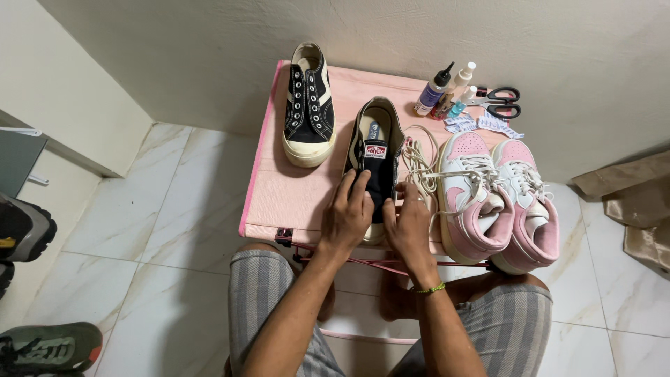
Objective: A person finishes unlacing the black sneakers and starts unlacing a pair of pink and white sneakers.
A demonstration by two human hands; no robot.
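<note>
- On the far-left floor, near edge: dark grey shoe with orange trim [24,227] and, nearer, green-grey sneaker [49,345], both cut by the frame; wide bare white marble floor tiles [167,209] between them and the table.
- Small pink cloth-topped folding table [286,188] pushed to the far wall; brighter pink trim along its left edge, near edge just above the grey striped shorts [262,293].
- At the far-left of the tabletop: black canvas low-top shoe with white eyelets and cream sole [309,105], unlaced, toe pointing near; open pink surface below it.
- Centre: second black canvas shoe with a small red-and-white rectangular tongue label [375,143], toe at the near table edge.
- Left hand [347,216] laid over the left side of that shoe's forefoot, fingers curled narrow on the canvas.
- Right hand [408,223] pressed to the shoe's right side, fingers bent close; green cord bracelet at the wrist.
- Loose cream shoelace [419,164] heaped just right of the held shoe.
- Far right of the tabletop: cluster of small plastic dropper bottles, purple, red and teal labelled [447,94], black-handled scissors [502,102] beside, white patterned strips [481,124] below.
- Pair of pink-and-white leather sneakers [499,202] side by side, heels overhanging the near-right edge.
- Crumpled brown paper [631,199] on the right floor.
</note>
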